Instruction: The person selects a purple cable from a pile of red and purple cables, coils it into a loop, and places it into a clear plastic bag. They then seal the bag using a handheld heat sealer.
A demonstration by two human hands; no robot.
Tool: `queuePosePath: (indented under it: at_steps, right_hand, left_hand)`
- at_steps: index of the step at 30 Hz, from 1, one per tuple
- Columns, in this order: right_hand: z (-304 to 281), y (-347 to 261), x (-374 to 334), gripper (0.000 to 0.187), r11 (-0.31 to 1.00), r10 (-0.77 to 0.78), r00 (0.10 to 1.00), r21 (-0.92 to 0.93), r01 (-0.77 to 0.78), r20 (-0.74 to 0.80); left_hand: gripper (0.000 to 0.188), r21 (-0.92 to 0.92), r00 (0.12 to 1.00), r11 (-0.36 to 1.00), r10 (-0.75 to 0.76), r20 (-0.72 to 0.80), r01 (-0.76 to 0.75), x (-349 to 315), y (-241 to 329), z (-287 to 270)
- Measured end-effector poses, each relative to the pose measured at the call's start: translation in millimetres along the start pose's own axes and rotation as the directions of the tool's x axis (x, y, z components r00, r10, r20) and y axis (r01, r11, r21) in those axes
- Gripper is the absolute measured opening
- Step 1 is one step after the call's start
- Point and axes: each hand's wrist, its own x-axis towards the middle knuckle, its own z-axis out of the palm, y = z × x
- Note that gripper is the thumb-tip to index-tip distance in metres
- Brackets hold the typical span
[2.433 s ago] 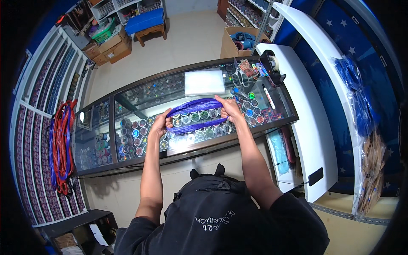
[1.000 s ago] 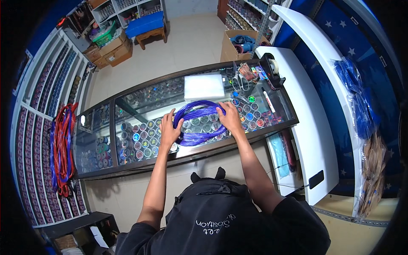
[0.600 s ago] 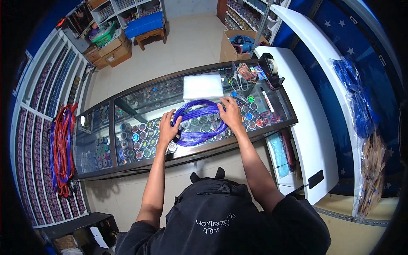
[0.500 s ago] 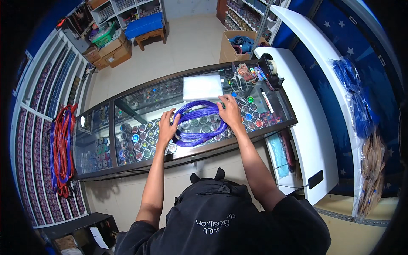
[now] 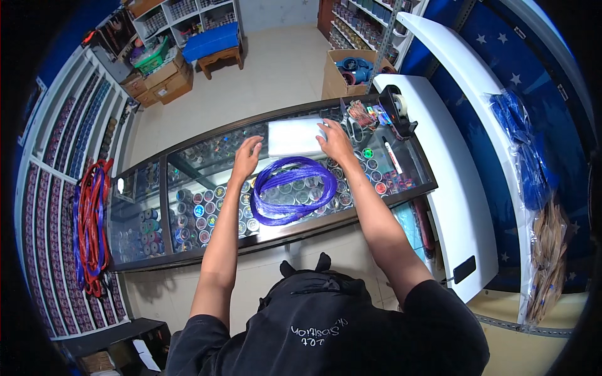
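White stack [image 5: 295, 138], right hand [image 5: 337, 144]: fingers parted and bent at the stack's right edge; touching or just above it, I cannot tell.
Left hand [image 5: 246, 159]: half open, thumb apart from the fingers, just left of the stack.
Purple coil [image 5: 293, 167]: a loose ring lying on the glass between the forearms, nearer than the stack.
Glass counter [image 5: 165, 200]: round-lidded pieces in rows inside, spools at the left.
Cardboard box [image 5: 333, 78]: far right, open, blue rolls [image 5: 356, 67] inside.
Green basket [image 5: 150, 57]: far left, mixed contents blurred.
Hard to see: pieces under the coil, partly covered; black cabinet [image 5: 119, 332], near left, cut off below.
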Motion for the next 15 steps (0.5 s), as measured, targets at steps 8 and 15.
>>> queuePosePath:
  at_steps: [8,15]
  right_hand:
    - [19.9,25.4,35.0,0.064,0.997,-0.055,0.972,-0.039,0.066,0.229]
    - [32.2,40.2,51.6,0.073,0.993,-0.073,0.931,-0.055,0.099,0.358]
  left_hand:
    - [0.045,0.205,0.987,0.976,0.039,0.154,-0.070,46.3,-25.1,21.7]
    - [0.060,0.304,0.964,0.947,0.018,0.266,-0.102,66.3,-32.8,40.4]
